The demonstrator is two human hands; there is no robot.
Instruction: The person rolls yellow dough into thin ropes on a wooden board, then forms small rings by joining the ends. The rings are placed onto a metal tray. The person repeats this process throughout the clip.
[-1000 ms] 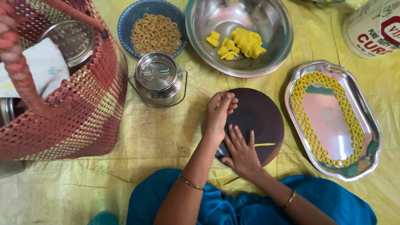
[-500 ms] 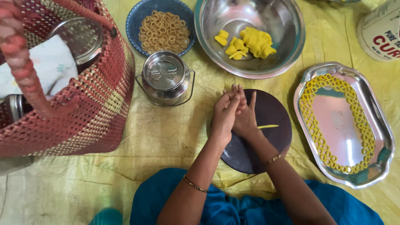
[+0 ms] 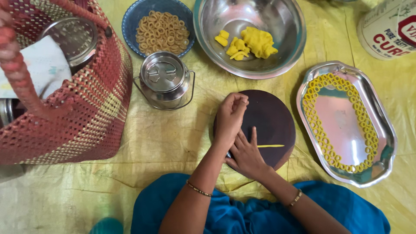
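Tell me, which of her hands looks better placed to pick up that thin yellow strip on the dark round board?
Probably the right hand. It lies flat on the dark round board with its fingertips next to the thin yellow strip. The left hand is curled up farther from the strip.

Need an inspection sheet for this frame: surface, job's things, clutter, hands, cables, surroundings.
Surface: yellow sheet, creased, spread on the floor.
Job's things: dark round board with a thin yellow dough strip on it; steel bowl holding yellow dough lumps; oval steel tray with dough rings lined along its rim; blue bowl of browner rings.
Clutter: lidded steel can; woven red basket; white tub.
Hands: left hand fingers curled, over the board; right hand flat on the board, fingers beside the strip.
Cables: nothing seen.
Surroundings: person's blue garment at the bottom edge.
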